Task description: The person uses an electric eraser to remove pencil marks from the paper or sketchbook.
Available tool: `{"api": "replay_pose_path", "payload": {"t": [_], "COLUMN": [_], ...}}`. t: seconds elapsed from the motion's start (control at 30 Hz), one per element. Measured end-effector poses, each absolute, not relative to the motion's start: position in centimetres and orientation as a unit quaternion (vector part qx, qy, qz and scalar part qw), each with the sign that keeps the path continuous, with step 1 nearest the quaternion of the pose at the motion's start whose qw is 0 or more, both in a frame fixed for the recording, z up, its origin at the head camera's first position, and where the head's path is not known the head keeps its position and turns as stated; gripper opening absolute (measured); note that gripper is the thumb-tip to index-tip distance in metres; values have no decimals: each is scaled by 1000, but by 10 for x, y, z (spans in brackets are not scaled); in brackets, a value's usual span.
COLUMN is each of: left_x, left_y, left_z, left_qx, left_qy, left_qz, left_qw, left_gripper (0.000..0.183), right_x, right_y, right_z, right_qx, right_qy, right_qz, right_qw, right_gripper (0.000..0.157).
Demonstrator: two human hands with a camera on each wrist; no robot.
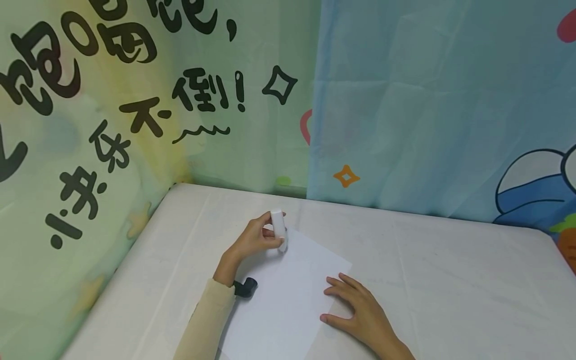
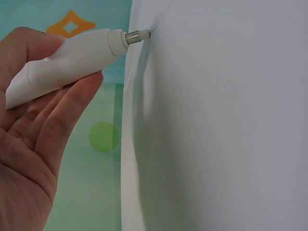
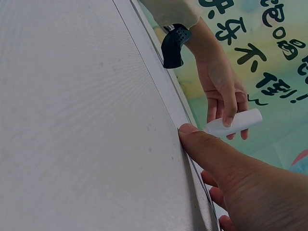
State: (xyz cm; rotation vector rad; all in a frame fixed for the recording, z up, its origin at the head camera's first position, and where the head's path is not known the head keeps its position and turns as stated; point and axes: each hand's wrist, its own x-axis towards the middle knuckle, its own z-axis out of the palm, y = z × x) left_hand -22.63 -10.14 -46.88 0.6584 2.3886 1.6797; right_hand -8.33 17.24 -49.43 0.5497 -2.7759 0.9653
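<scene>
My left hand (image 1: pixel 251 240) grips a white electric eraser (image 1: pixel 278 225) over the far left part of a white paper sheet (image 1: pixel 283 300). In the left wrist view, thumb and fingers pinch its body, and a pale eraser tip (image 2: pixel 145 34) in a metal holder meets the sheet near its edge. Small dark specks and a faint line show beside that tip. On the sheet's right side lies my right hand (image 1: pixel 362 312), fingers spread and loosely bent, holding nothing. Its thumb (image 3: pixel 207 144) touches the paper's edge in the right wrist view.
A white cloth covers the table (image 1: pixel 441 295) around the paper. Printed curtains (image 1: pixel 405 100) hang behind and to the left of it. A black wrist camera (image 1: pixel 245 288) sits on the left wrist, close over the sheet.
</scene>
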Motion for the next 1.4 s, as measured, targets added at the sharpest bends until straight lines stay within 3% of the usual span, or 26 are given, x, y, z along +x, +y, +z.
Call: {"api": "replay_pose_path", "payload": {"t": [1.4], "left_x": [-223], "left_y": [-106], "left_z": [-465], "left_qx": [226], "left_qy": [801], "left_qz": [548], "left_qw": [87], "left_gripper": [59], "right_x": [-83], "right_y": [173], "right_z": [-496], "right_qx": [188], "right_qy": [-922], "right_qz": [326], "right_qw": [87], "right_gripper": [42]}}
